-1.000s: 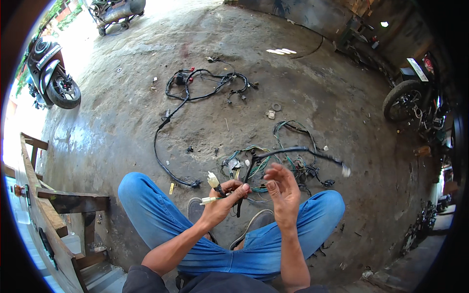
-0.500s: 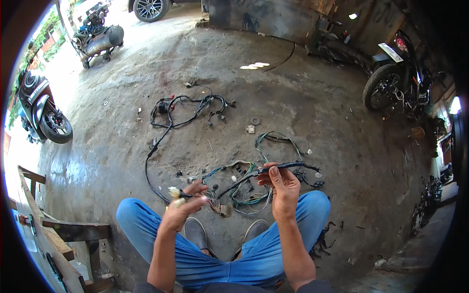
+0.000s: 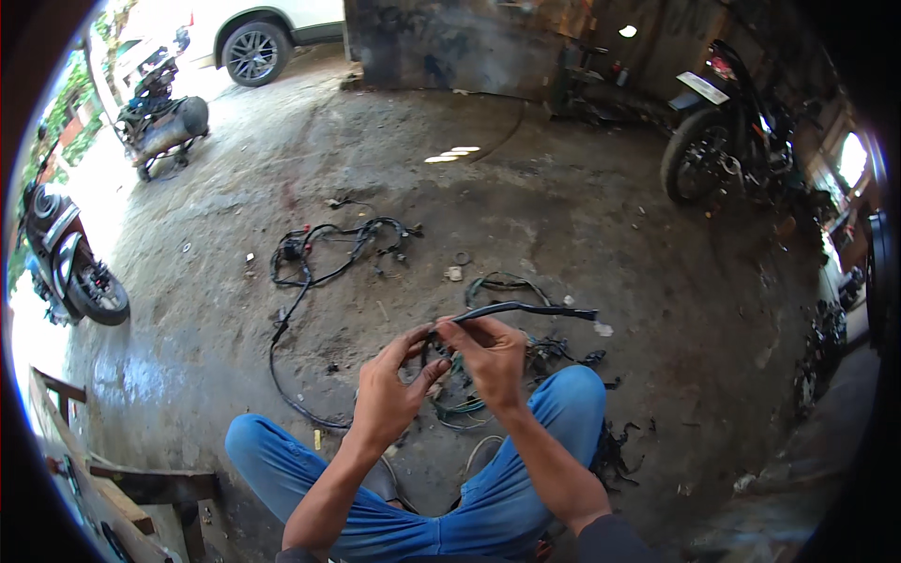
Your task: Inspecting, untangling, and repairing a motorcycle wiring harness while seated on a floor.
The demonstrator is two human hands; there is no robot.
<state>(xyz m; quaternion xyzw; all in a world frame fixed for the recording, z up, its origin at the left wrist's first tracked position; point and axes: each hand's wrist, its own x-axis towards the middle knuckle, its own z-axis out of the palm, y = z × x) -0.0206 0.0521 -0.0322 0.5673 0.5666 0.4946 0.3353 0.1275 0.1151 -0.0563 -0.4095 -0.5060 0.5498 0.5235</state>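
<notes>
A black-wrapped wiring harness (image 3: 540, 308) runs from my hands toward the right, its end hanging over the floor. My right hand (image 3: 493, 361) pinches it between thumb and fingers. Close beside it, my left hand (image 3: 389, 389) curls its fingers onto the same harness, with the thumb lower down near a dark loop of it. Under my hands lie loose coloured wires (image 3: 460, 408), partly hidden by them. A long black cable (image 3: 272, 361) curves along the floor at the left up to a tangled bundle with connectors (image 3: 293, 250).
My knees in blue jeans (image 3: 572, 408) flank the work. A wooden frame (image 3: 155, 483) stands at the lower left. Motorcycles stand at the left (image 3: 89, 281) and right (image 3: 699, 155). Black scraps (image 3: 615, 455) lie by my right knee; a small ring (image 3: 462, 258) lies ahead.
My left hand has moved up and right to the harness beside my right hand; the pale connectors at it are no longer visible. My right hand has shifted left. The view has tilted.
</notes>
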